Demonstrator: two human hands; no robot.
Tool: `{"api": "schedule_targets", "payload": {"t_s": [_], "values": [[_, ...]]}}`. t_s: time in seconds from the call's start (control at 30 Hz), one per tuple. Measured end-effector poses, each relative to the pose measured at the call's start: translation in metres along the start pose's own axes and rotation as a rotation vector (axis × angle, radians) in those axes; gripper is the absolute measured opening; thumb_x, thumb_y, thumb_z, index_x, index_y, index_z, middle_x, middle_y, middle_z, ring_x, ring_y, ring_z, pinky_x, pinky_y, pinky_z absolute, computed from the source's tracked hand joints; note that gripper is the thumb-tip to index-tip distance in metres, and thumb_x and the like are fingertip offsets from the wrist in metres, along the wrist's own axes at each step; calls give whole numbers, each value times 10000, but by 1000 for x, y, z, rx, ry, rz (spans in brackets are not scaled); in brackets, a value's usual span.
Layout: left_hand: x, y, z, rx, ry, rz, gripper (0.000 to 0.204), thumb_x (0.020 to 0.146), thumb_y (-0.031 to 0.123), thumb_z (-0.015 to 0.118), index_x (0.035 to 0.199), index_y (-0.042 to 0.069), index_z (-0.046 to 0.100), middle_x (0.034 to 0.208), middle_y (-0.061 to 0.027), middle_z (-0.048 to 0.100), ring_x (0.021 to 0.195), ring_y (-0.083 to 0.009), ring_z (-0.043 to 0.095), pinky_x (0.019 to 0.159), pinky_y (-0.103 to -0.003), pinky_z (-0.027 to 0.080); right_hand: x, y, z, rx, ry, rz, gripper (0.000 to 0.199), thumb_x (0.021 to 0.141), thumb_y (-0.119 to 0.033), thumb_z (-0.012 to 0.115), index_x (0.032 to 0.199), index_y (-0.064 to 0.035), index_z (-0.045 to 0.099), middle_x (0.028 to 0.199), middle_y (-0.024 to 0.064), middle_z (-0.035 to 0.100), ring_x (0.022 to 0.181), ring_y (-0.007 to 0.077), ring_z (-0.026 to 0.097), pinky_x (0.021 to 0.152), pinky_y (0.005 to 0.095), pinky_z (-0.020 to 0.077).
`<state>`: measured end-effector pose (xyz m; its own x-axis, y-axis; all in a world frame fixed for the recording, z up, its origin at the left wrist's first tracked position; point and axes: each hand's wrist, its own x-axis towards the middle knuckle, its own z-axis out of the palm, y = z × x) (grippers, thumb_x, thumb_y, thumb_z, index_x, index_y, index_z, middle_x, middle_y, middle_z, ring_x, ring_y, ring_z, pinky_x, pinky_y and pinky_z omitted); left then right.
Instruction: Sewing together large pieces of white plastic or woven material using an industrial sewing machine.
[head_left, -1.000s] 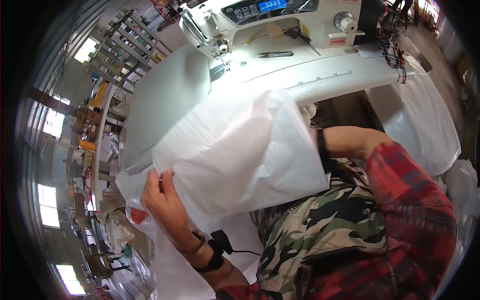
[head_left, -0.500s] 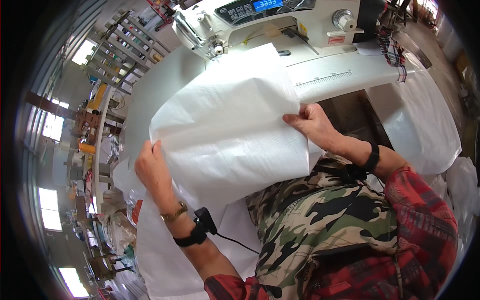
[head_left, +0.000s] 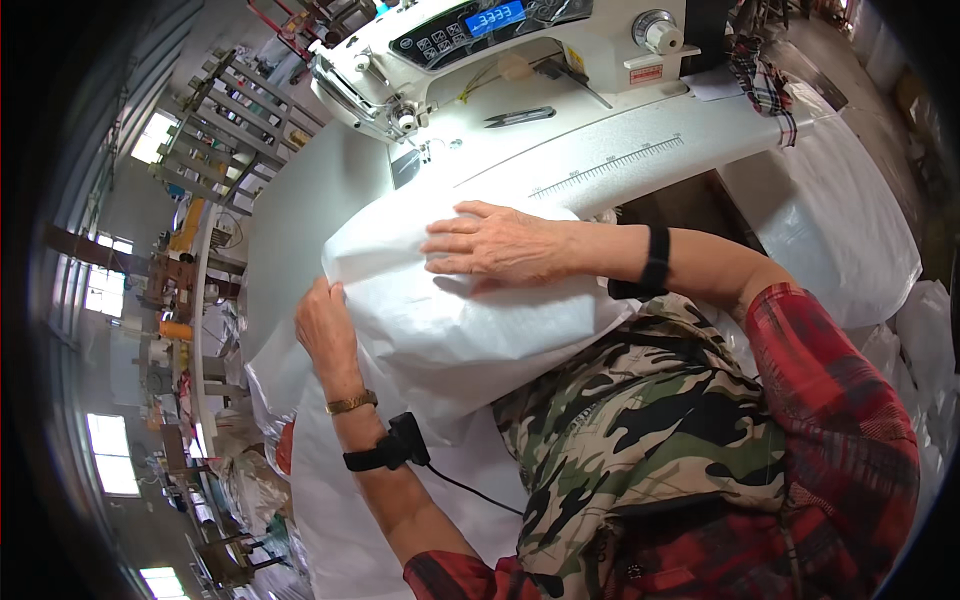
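A white woven plastic sheet point(head_left: 480, 345) drapes over the table's near edge and down across my lap. Its left corner is pinched by my left hand point(head_left: 326, 325), fingers closed on the edge. Palm down, my right hand point(head_left: 495, 245) lies on top of the sheet with fingers spread, pressing without gripping. Beyond the hands stands a white sewing machine point(head_left: 600, 80) with a lit display. Its needle area point(head_left: 420, 150) is a short way past the sheet's far edge.
Small thread snips point(head_left: 520, 117) lie on the machine bed, behind a printed ruler scale point(head_left: 610, 165). A plaid cloth strip point(head_left: 762, 80) hangs at the right end. More white sheeting point(head_left: 820, 240) hangs at the right. A slatted pallet point(head_left: 235, 125) stands at the far left.
The sheet has been drawn back from the needle area toward me. My right hand has let go of its right edge and moved left onto its top. My left hand keeps its pinch.
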<state>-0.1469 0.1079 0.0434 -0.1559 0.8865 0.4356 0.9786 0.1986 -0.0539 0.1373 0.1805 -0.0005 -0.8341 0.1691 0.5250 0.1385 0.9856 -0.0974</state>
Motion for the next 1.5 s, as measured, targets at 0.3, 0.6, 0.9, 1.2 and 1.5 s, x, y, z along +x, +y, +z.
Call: {"api": "schedule_targets", "payload": {"t_s": [0.3, 0.6, 0.9, 1.2, 1.5], "values": [[-17, -26, -45, -344, 195, -162, 331, 892, 119, 672, 1187, -20, 617, 802, -117, 668, 670, -235, 619, 652, -369, 494, 6, -10, 72, -366, 27, 181, 547, 892, -299, 580, 1411, -178, 456, 1499, 108, 375, 1421, 308, 308, 1105, 648, 224], [18, 75, -131, -1537, 335, 610, 369, 963, 339, 617, 1044, -21, 593, 769, -31, 471, 573, -42, 380, 479, -173, 284, 27, -24, 78, -232, 26, 279, 533, 879, -218, 571, 1387, -97, 465, 1482, 142, 398, 1422, 295, 315, 1096, 639, 237], [63, 153, 11, -929, 27, 346, 263, 836, 188, 753, 953, -19, 640, 778, -93, 581, 644, -181, 543, 573, -311, 475, -14, -2, 37, -216, -186, 264, 277, 836, -242, 556, 1029, -57, 629, 1225, 80, 604, 1207, 203, 507, 983, 451, 346], [35, 84, 83, -544, 41, 127, 439, 793, 424, 763, 795, 35, 559, 653, -106, 570, 567, -292, 535, 555, -388, 443, -10, 43, 4, 92, 48, 417, 194, 864, -169, 603, 1016, -51, 629, 888, 150, 630, 891, 325, 609, 766, 433, 479], [36, 75, 84, -1028, 4, 89, 342, 843, 176, 743, 663, 11, 503, 576, 2, 456, 540, -101, 373, 499, -283, 320, 72, 106, 31, 317, -100, 508, 369, 945, -295, 509, 1160, -22, 632, 1075, 206, 649, 1046, 355, 596, 975, 438, 423]]}}
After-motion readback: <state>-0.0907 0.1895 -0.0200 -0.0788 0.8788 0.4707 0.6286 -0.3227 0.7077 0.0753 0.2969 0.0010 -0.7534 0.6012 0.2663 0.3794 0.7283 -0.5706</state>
